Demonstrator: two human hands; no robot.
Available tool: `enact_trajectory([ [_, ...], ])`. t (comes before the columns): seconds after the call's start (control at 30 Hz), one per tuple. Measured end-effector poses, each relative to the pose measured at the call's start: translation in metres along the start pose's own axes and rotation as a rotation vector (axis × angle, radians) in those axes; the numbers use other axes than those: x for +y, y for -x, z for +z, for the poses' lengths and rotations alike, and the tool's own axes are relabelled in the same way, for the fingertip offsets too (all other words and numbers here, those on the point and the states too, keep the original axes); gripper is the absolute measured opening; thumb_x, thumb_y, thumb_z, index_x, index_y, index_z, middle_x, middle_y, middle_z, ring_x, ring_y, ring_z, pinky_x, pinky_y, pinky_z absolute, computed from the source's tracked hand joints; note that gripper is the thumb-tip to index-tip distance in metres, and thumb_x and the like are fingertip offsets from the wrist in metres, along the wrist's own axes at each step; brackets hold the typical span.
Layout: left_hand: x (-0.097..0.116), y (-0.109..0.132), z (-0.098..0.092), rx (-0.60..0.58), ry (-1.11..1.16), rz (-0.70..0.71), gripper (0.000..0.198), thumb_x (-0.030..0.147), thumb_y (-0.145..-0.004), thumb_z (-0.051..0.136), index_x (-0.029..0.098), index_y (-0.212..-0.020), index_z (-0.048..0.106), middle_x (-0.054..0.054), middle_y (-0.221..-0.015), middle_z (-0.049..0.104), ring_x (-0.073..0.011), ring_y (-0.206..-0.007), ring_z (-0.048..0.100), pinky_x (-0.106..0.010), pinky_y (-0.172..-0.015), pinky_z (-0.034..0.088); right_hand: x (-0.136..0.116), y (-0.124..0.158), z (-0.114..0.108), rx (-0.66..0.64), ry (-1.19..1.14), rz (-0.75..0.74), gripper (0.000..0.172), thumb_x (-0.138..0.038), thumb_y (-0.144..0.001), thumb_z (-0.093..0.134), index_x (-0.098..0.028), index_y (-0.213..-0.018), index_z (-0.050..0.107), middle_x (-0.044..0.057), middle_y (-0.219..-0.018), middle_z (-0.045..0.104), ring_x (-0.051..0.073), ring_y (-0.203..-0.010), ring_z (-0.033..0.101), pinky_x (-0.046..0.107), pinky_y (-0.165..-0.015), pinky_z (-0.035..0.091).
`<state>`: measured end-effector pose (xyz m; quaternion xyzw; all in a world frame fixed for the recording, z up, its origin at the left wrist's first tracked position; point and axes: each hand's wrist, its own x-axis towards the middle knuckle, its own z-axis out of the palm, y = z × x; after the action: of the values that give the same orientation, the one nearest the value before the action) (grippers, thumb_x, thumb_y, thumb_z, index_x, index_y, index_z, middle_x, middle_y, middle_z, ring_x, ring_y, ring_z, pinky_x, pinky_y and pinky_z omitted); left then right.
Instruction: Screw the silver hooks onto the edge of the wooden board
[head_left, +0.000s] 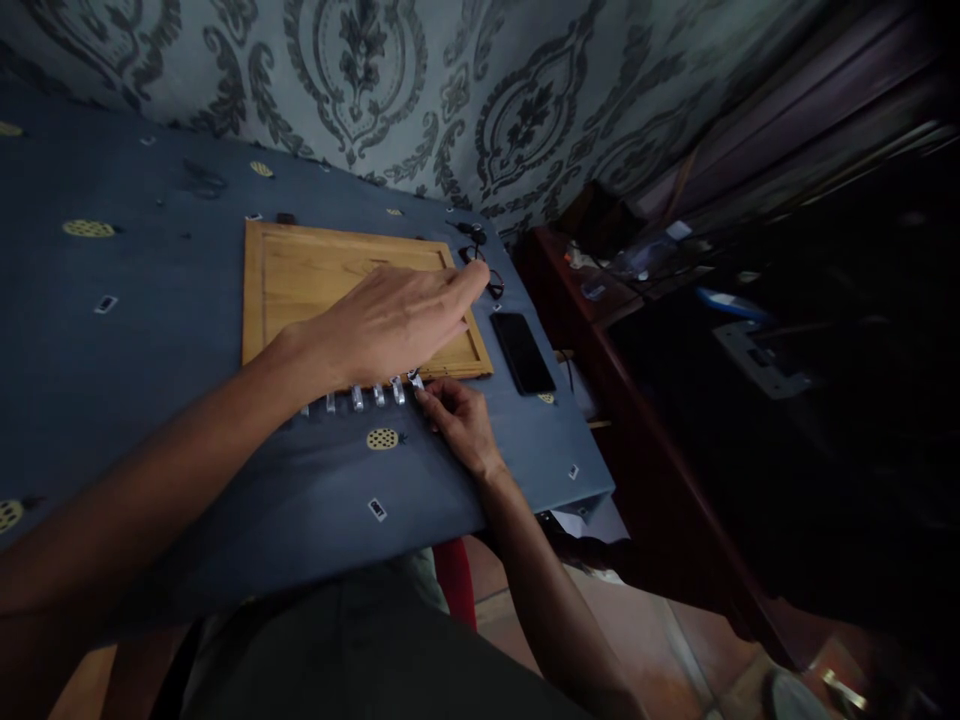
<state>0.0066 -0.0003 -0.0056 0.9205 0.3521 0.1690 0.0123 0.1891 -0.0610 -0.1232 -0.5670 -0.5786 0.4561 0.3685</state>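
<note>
A light wooden board with a raised rim (pixel 277 262) lies on the cloth-covered table. Several small shiny, silvery strips (pixel 358 399) stick out in a row from its near edge. My left hand (pixel 394 315) reaches across the board, its back toward me and fingers bent together; what they may hold is hidden beneath. At the near edge, right of centre, my right hand (pixel 461 420) is closed, with thumb and finger pinching the end of the rightmost shiny strip (pixel 415 380). A small dark tip shows beside that strip, too little to name.
Right of the board lies a black phone (pixel 523 353), with dark-framed glasses (pixel 495 283) behind it. A dark, scissors-like shape (pixel 204 180) rests at the back left. The blue tablecloth (pixel 165 300) ends beside a dark red wooden cabinet (pixel 652 450). Patterned fabric (pixel 360 70) hangs behind.
</note>
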Motion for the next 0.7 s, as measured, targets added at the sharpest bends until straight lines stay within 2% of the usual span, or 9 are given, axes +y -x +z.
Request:
enact_trajectory([
  [0.17, 0.0, 0.001, -0.002, 0.027, 0.016, -0.01, 0.012, 0.02, -0.102, 0.058, 0.013, -0.111, 0.057, -0.008, -0.1, 0.071, -0.0223, -0.087, 0.064, -0.031, -0.065, 0.029, 0.002, 0.0, 0.0, 0.008, 0.008, -0.012, 0.057, -0.077, -0.077, 0.071, -0.021, -0.074, 0.06, -0.004, -0.06, 0.054, 0.011, -0.05, 0.044, 0.027, -0.051, 0.036],
  [0.27, 0.002, 0.0, -0.004, 0.018, 0.025, -0.012, 0.006, 0.02, -0.102, 0.057, 0.016, -0.106, 0.059, -0.006, -0.099, 0.071, -0.0239, -0.09, 0.066, -0.033, -0.067, 0.031, 0.002, 0.0, 0.0, 0.004, 0.006, -0.012, 0.057, -0.078, -0.077, 0.07, -0.021, -0.074, 0.06, -0.004, -0.059, 0.053, 0.011, -0.05, 0.043, 0.027, -0.051, 0.036],
  [0.4, 0.007, -0.002, -0.01, -0.064, 0.025, -0.01, 0.006, 0.022, -0.103, 0.056, 0.018, -0.1, 0.059, -0.005, -0.099, 0.071, -0.0251, -0.09, 0.066, -0.034, -0.067, 0.03, 0.0, 0.0, 0.0, -0.003, 0.02, -0.023, 0.056, -0.077, -0.079, 0.069, -0.022, -0.073, 0.059, -0.004, -0.06, 0.052, 0.011, -0.051, 0.042, 0.027, -0.052, 0.035],
  [0.53, 0.01, -0.003, -0.013, -0.093, 0.063, 0.036, 0.012, 0.018, -0.104, 0.049, 0.017, -0.095, 0.057, -0.007, -0.097, 0.068, -0.0221, -0.084, 0.061, -0.034, -0.066, 0.029, -0.001, 0.001, 0.0, -0.005, 0.016, -0.023, 0.054, -0.074, -0.08, 0.069, -0.022, -0.074, 0.059, -0.004, -0.059, 0.051, 0.011, -0.051, 0.042, 0.027, -0.052, 0.035],
  [0.7, 0.009, 0.001, -0.011, -0.055, 0.184, 0.17, 0.021, 0.004, -0.097, 0.045, 0.018, -0.084, 0.051, -0.005, -0.086, 0.061, -0.0169, -0.074, 0.052, -0.033, -0.067, 0.031, -0.001, 0.001, 0.0, -0.006, -0.002, -0.012, 0.051, -0.071, -0.08, 0.071, -0.022, -0.075, 0.06, -0.004, -0.06, 0.051, 0.011, -0.052, 0.043, 0.027, -0.051, 0.036],
])
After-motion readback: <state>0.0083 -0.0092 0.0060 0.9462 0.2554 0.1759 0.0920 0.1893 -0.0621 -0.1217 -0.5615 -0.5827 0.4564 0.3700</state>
